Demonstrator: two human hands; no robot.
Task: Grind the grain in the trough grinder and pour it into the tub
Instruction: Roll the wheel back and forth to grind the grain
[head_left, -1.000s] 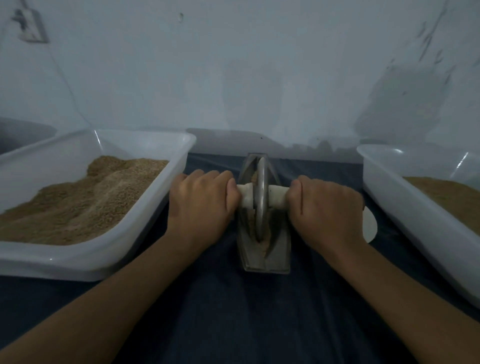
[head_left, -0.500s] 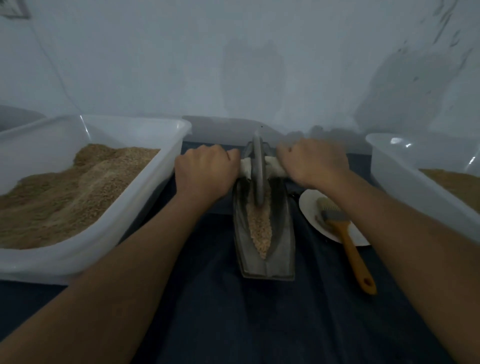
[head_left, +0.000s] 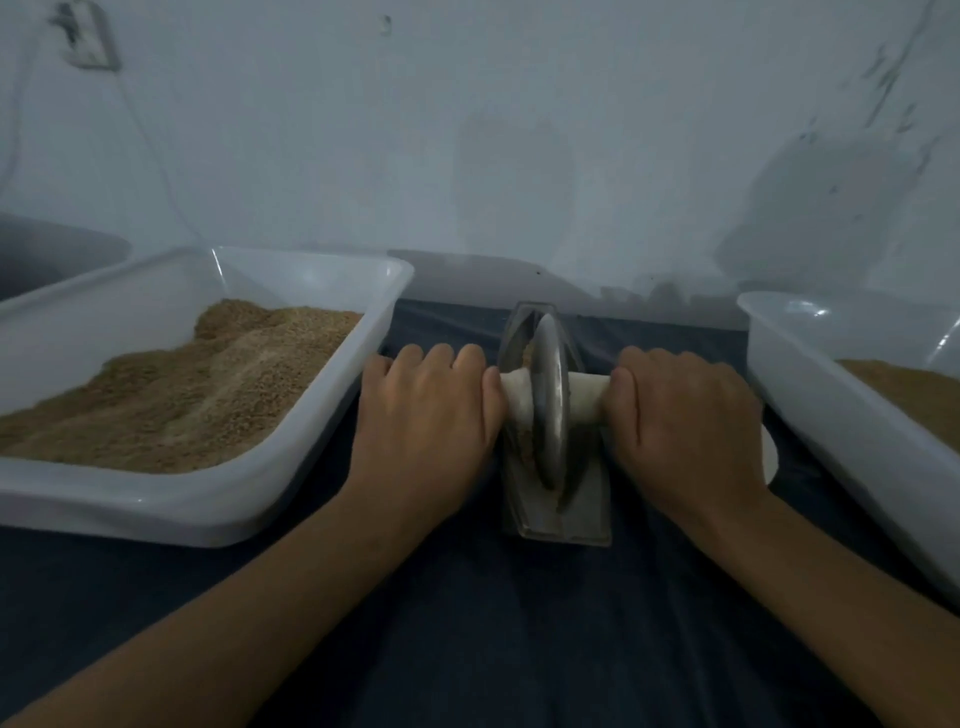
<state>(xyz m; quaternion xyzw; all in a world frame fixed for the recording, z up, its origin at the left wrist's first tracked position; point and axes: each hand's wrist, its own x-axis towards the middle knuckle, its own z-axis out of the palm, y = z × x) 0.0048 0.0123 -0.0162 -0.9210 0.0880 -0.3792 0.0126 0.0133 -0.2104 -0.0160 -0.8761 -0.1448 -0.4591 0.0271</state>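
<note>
A metal trough grinder lies lengthwise on the dark cloth in the middle. Its metal wheel stands upright in the trough, near the middle of its length. A pale axle handle runs through the wheel. My left hand grips the left end of the axle and my right hand grips the right end. A little brown grain shows in the trough beside the wheel; the rest is hidden. A white tub at the left holds a heap of brown grain.
A second white tub with brown grain stands at the right edge. A white plate peeks out behind my right hand. The pale wall rises just behind the trough. Dark cloth covers the near table.
Both hands have pulled the wheel back from the trough's far end toward me. My right hand now hides the brush and most of the plate.
</note>
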